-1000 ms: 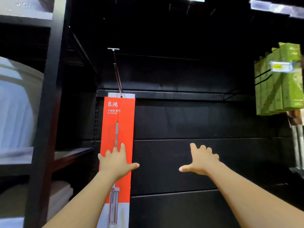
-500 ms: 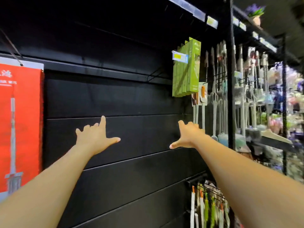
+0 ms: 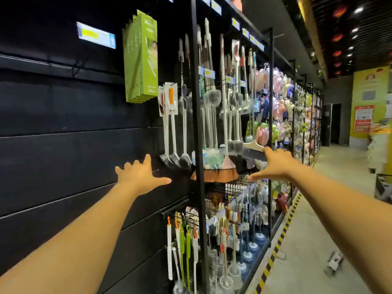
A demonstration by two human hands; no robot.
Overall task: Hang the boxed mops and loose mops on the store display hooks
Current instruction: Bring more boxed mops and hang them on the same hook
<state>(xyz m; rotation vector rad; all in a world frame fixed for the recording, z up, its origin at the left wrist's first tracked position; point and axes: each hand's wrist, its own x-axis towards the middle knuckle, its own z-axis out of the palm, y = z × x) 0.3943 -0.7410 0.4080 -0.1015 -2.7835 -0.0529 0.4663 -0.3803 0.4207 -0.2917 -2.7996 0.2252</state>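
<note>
Both hands empty, fingers spread: left hand (image 3: 140,177) before black slatted wall panel (image 3: 63,145), right hand (image 3: 275,165) near hanging orange-bristled broom (image 3: 216,174), green boxed mops (image 3: 141,58) upper left.

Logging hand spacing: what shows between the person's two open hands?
Head view: a black upright rack post and an orange-bristled broom head lie between the left hand and right hand.
</note>
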